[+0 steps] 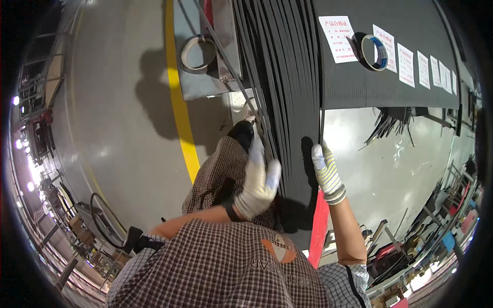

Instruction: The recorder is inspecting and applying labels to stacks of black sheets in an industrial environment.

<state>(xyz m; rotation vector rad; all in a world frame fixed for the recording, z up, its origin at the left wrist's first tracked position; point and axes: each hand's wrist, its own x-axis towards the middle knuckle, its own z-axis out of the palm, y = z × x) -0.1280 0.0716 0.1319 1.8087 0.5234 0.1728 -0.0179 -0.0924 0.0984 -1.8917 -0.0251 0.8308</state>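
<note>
Long black flat strips (292,97) lie side by side in a bundle, running away from my body. At the bundle's left edge is my left hand (258,190), in a pale work glove. Its fingers stretch forward and the thumb stands apart, all somewhat blurred; nothing shows in its grasp. My right hand (328,177), in a yellow-and-white striped glove, is at the right edge. Its thumb and fingers close on a thin black strip (322,123) there. The undersides of both hands are hidden.
A tape roll (374,53) and several printed paper slips (336,40) rest on a dark stack (349,90) at far right. Another tape roll (198,54) lies on a metal surface (197,87). Loose black strips (390,123) hang beyond my right hand. A yellow line (177,97) marks the floor.
</note>
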